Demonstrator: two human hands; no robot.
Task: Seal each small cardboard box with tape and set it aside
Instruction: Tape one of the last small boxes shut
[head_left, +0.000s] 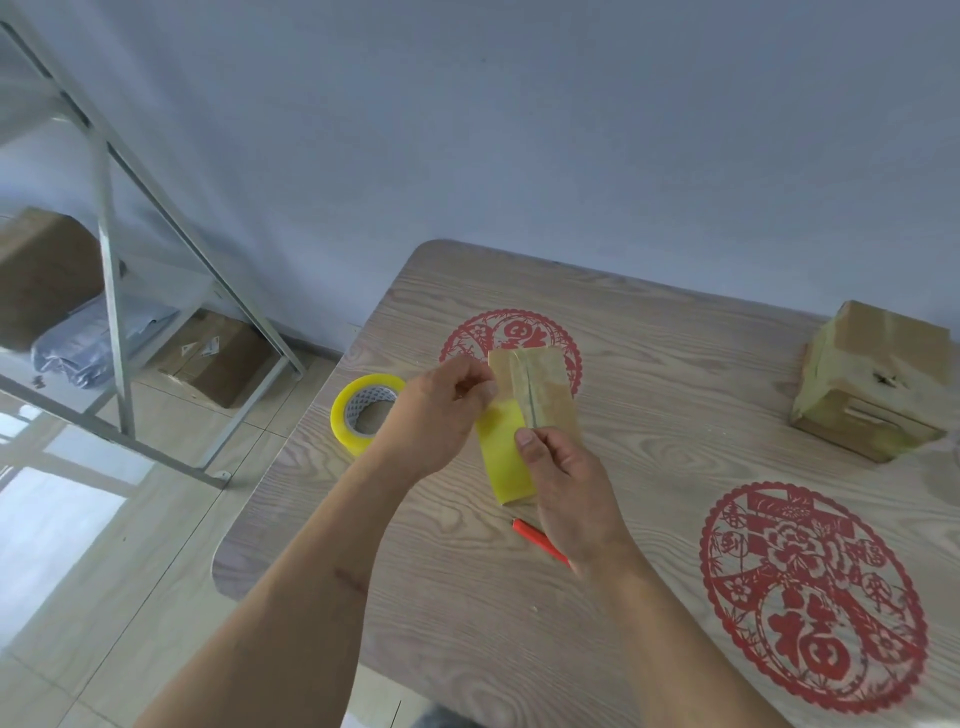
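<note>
On the wood-grain table (649, 415), just right of the yellowish tape roll (363, 410), the left hand (441, 410) and right hand (566, 478) both pinch a small taped cardboard box (540, 389) lying over a red papercut; another papercut reads "福" (810, 639).

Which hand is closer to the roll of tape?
Left. The left hand sits just right of the tape roll, gripping the small box; the right hand is farther off.
</note>
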